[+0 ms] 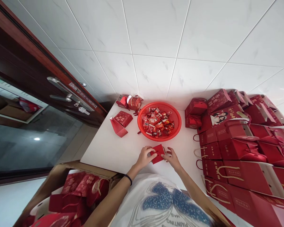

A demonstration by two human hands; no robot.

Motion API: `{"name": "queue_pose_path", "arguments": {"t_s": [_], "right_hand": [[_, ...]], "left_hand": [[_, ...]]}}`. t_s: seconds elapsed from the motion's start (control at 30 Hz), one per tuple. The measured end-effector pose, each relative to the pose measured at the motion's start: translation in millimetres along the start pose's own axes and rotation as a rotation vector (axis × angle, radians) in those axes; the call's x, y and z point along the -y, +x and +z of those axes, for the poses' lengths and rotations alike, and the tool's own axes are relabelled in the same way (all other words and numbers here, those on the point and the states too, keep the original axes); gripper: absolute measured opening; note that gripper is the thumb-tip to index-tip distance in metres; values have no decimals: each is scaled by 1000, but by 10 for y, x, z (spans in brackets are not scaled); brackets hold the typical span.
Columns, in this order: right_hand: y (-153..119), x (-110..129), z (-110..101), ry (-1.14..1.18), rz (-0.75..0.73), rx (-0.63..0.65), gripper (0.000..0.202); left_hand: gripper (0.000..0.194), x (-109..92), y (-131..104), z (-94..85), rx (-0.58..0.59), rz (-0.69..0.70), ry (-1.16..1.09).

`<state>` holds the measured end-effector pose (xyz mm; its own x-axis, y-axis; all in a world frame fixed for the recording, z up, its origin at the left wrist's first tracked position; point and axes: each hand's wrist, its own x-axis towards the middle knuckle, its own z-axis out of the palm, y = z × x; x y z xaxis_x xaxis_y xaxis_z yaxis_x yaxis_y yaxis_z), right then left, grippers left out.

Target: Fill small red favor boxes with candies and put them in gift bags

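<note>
A small red box (158, 154) is between my two hands above the front part of the white table (101, 145). My left hand (145, 156) grips its left side, thumb on top and fingers curled at the edge. On the other side, my right hand (171, 157) has its thumb and fingers pinched at the box's right edge, near a thin cord. Just beyond the hands sits a red plastic basket (177, 129) holding many wrapped candies (158, 123).
An open red box (123, 119) and small red packages (130, 102) lie at the back left. Rows of red gift bags (234, 145) fill the right side. A cardboard box (59, 170) of red packages stands front left, beside a dark door (38, 60). The tiled wall (153, 72) rises behind.
</note>
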<state>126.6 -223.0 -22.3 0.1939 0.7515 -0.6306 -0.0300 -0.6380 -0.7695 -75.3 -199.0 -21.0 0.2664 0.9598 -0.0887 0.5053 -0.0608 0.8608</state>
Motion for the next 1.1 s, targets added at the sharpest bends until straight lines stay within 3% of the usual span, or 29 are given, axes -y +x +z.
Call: {"name": "queue_pose_path", "arguments": {"t_s": [0.1,0.2,0.33,0.5,0.7,0.83,1.0,1.1], "right_hand": [[49,46,-37,41,74,9,66],[73,89,-41,138,82,40,61],[62,166,-13,337,-12,5,58],[-76,321,-40,498,-31,19,42],[-332,482,-133,389,-213,-12,32],[-424,557,-185,270,-326,-71,30],[-506,646,-205,112,-429,-6,28],[-558,722,-210,22,-491,41,29]], "left_hand": [[11,-41,51,27,-18,-83,-2],[23,-93,115,18,2,-179,-3],[30,-104,156,5,-42,-297,23],[44,20,134,44,-116,-404,-80],[50,41,136,102,-31,-478,-267],[51,-118,168,35,6,-535,-240],[56,-432,179,-200,33,-522,11],[51,-709,189,-349,138,-527,-165]]}}
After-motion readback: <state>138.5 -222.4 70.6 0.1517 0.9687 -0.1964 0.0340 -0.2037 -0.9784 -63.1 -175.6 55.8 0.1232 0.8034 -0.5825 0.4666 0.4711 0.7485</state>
